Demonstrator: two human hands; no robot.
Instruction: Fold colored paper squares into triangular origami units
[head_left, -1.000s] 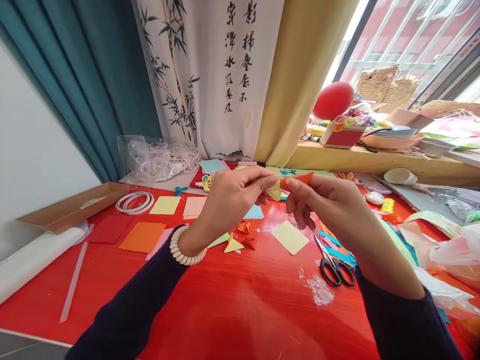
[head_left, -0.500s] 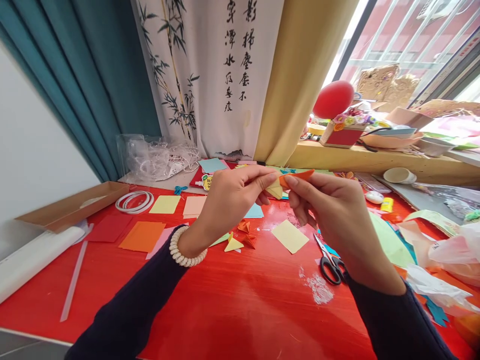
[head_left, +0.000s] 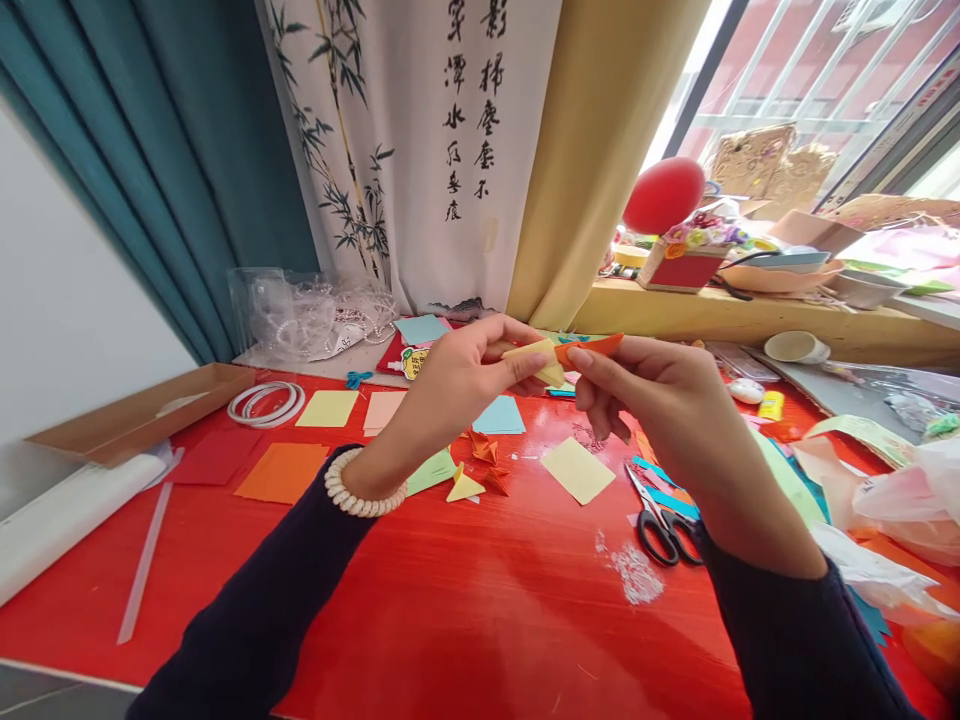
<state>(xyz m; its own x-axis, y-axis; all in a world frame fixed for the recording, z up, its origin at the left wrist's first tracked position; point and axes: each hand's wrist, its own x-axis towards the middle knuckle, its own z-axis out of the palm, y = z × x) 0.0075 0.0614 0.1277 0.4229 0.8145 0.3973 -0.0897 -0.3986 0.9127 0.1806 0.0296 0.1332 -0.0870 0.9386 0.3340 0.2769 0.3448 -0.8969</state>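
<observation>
At the left of the table (head_left: 420,620), orange sheets (head_left: 279,473) lay flat, well apart from the work. The left hand (head_left: 478,370) pinched a yellow folded paper (head_left: 554,371) between thumb and fingers, and just right of it the right hand (head_left: 651,385) had its thumb and fingers closed on an orange folded paper (head_left: 604,345), both pieces raised above the table and meeting end to end between the two hands. Both pieces looked very light and probably crisp along the folds, yet soft enough to crumple, so a gentle grip on the thicker, layered parts seemed wiser than one on the thin points. Slipping seemed a small risk; a bent tip or a tear, a larger one. As for what was hard to make out, the left thumb crossed the yellow paper and its fingers covered the far side; the join was too small to tell whether one piece sat inside the other or only touched it. The right thumb hid part of the orange paper's near end, and the right sleeve (head_left: 787,640) ran off the bottom edge.
</observation>
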